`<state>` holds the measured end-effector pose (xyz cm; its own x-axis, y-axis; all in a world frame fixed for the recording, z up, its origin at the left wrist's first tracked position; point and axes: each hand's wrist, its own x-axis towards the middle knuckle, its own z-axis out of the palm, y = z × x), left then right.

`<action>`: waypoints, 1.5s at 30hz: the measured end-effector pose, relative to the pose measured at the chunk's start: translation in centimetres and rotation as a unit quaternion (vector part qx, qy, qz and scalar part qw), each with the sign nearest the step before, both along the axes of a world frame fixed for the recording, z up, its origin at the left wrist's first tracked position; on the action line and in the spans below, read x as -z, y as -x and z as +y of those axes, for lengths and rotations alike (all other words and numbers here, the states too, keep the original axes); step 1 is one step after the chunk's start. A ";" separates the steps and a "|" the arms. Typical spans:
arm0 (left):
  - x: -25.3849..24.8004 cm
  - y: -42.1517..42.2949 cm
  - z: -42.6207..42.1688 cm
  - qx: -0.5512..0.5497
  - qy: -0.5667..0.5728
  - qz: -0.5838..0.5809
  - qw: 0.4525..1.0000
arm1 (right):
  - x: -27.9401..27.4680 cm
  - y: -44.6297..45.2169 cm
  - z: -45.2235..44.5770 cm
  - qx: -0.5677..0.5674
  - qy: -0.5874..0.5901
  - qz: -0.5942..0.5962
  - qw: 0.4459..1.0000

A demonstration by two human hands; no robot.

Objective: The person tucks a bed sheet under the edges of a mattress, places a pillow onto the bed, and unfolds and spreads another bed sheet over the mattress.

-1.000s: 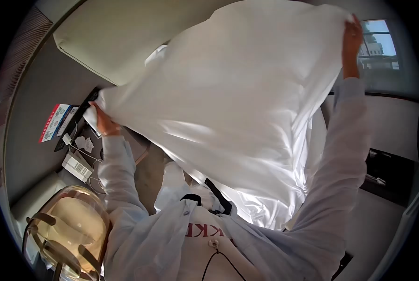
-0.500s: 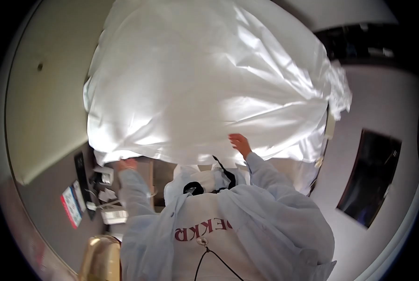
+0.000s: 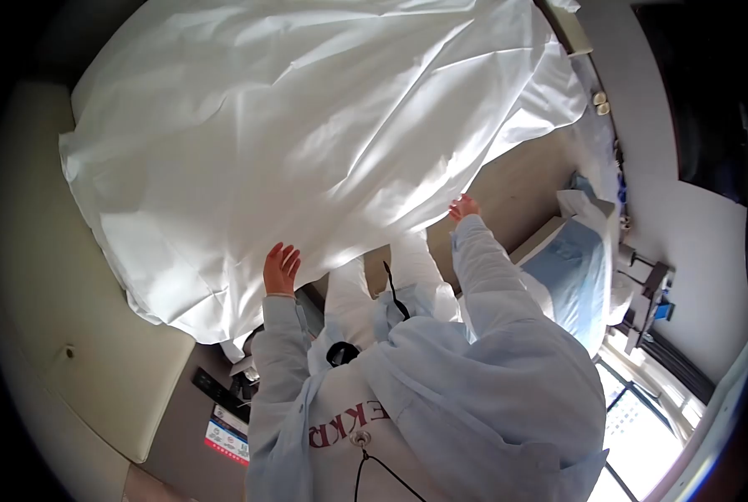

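A large white sheet (image 3: 290,142) is spread out in front of me, creased and wrinkled. It covers most of the bed-like surface under it. My left hand (image 3: 282,269) is over the sheet's near edge, palm side partly showing, fingers apart and gripping nothing. At the sheet's near right edge, the fingers of my right hand (image 3: 464,208) are bent and closed on the fabric. Folds run from that hand up across the sheet.
On the left is a pale padded headboard (image 3: 123,368), with a printed card (image 3: 227,435) and a dark strip (image 3: 219,393) below it. To the right are a dark wall screen (image 3: 704,109), a light-blue cloth (image 3: 566,268) on furniture, and a bright window (image 3: 641,427).
My view has turned, bringing the window and blue cloth into sight. My left hand has come off the sheet's edge and opened. My right hand has closed on the edge.
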<state>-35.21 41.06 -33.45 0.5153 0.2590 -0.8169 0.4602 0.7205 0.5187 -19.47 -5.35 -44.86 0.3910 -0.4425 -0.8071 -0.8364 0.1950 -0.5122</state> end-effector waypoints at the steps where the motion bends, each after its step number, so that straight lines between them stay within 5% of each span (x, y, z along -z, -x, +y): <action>1: 0.0 0.4 -0.1 -0.022 0.006 0.018 1.000 | 1.7 -0.4 -1.5 0.039 0.004 -0.012 0.999; 7: 5.0 6.6 -2.5 -0.215 -0.038 0.140 0.966 | 6.3 -7.1 -7.7 0.114 -0.078 -0.062 0.988; 9: 9.6 10.5 -3.1 -0.269 0.112 0.042 0.956 | 7.9 -11.0 -9.3 0.113 -0.061 -0.066 0.990; 15: 5.9 0.6 -20.0 -0.146 0.063 0.132 0.978 | 8.0 -17.7 -12.3 0.303 -0.117 0.009 0.946; 17: 4.2 -4.2 -24.4 -0.109 0.062 0.181 0.975 | 8.5 -19.5 -14.5 0.129 -0.180 -0.042 0.974; 18: 3.7 -6.2 -26.3 -0.077 0.055 0.163 0.982 | 7.2 -20.4 -14.4 0.129 -0.098 -0.087 0.983; 20: 2.8 -10.5 -29.4 -0.005 0.013 0.127 0.992 | 6.0 -18.9 -16.8 -0.072 0.171 -0.229 0.956; 21: 1.5 -12.9 -30.5 0.023 -0.008 0.104 0.994 | 9.6 -15.7 -19.0 0.004 0.284 -0.081 0.955; 22: -0.6 -15.6 -31.5 0.038 0.014 0.042 0.998 | 11.3 -10.5 -22.3 0.076 0.268 -0.068 0.958; 23: -3.1 -19.0 -32.8 0.054 0.039 -0.024 0.997 | 9.6 -6.0 -23.5 0.246 0.115 -0.143 0.952; 24: -7.3 -22.6 -34.6 0.099 0.089 -0.060 0.989 | 12.6 -0.6 -27.6 0.167 0.174 -0.089 0.966; 25: -12.1 -26.4 -36.4 0.141 0.137 -0.099 0.975 | 16.2 2.6 -30.5 0.083 0.230 -0.039 0.969; 27: -20.7 -31.4 -39.8 0.304 0.133 -0.253 0.909 | 4.1 -1.8 -30.2 0.121 0.088 0.043 0.988; 29: -28.2 -33.8 -43.0 0.412 0.181 -0.416 0.790 | 0.7 -2.0 -30.4 0.161 0.046 0.098 0.981; 32: -35.3 -34.5 -48.9 0.431 0.343 -0.546 0.631 | -1.1 -2.4 -31.8 0.196 0.017 -0.007 0.980; 36: -41.8 -31.1 -54.1 0.342 0.598 -0.512 0.514 | -6.8 -2.0 -29.3 0.116 -0.074 -0.115 0.984; 38: -42.6 -29.6 -55.3 0.302 0.678 -0.472 0.476 | -9.8 -0.8 -28.1 0.104 -0.108 -0.115 0.982; 40: -43.3 -29.0 -55.9 0.289 0.622 -0.532 0.497 | -11.7 1.2 -27.4 0.073 -0.187 -0.149 0.968; 45: -44.7 -29.4 -58.3 0.361 0.654 -0.448 0.491 | -14.0 6.1 -29.9 0.211 -0.162 -0.125 0.956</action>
<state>-5.83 -17.28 11.28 0.3918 -0.6997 0.5974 0.8496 0.5244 0.0569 -25.59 -35.20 -30.90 0.4312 -0.3454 -0.8335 -0.5076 0.6709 -0.5406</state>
